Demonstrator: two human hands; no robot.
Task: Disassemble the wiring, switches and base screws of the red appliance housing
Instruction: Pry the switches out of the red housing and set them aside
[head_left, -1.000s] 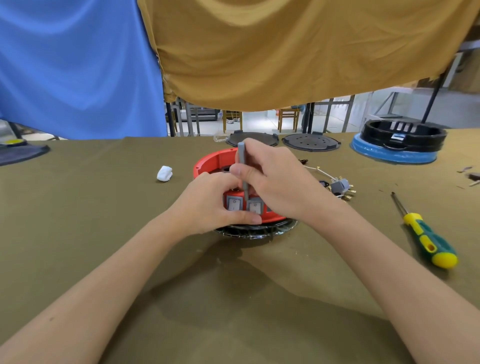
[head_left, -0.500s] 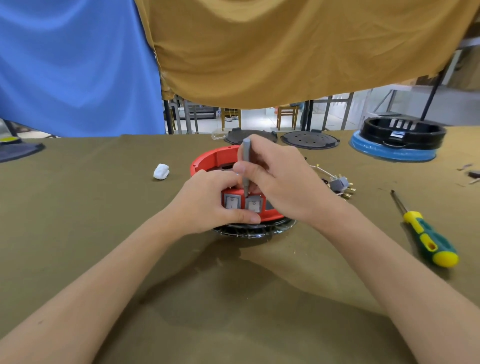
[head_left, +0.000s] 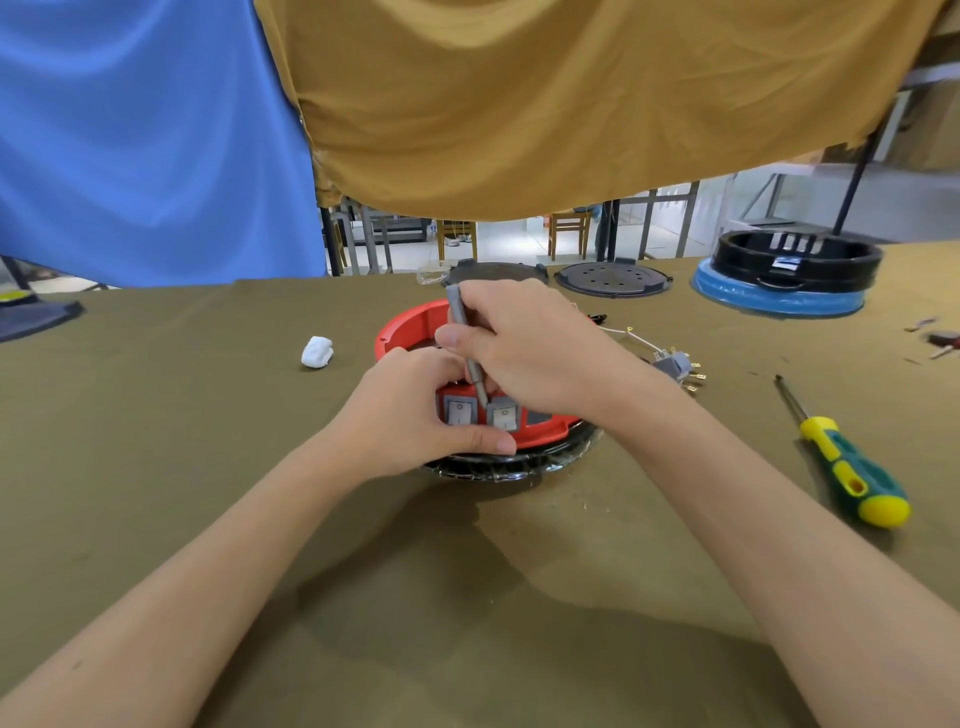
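The red appliance housing (head_left: 410, 327) sits in the middle of the table (head_left: 156, 467), upside down on a dark ribbed base (head_left: 498, 465), and its near wall carries two grey rocker switches (head_left: 460, 412) side by side. The left hand (head_left: 410, 415) holds this near wall: the thumb lies along the lower edge under the switches and the other fingers are curled over the top rim. The right hand (head_left: 524, 348) grips a slim grey tool (head_left: 465, 345), with fingers and thumb wrapped around the shaft. The tool leans a little and its tip goes down just behind the switches, at the gap between them; the tip itself I cannot see.

It seems to me that the step is to release a switch from its opening. To do it well, the tip should press the side clip of one switch only, while the left thumb supports the housing so that it does not slide. The push should be short and controlled, because the plastic can crack.

To the right of the housing lies a loose grey switch with wires (head_left: 675, 364), well apart from a green and yellow screwdriver (head_left: 852, 462). A small white lump (head_left: 317, 352) lies to the left. At the far edge are two black round plates (head_left: 613, 278) and a black ring on a blue base (head_left: 779, 299).
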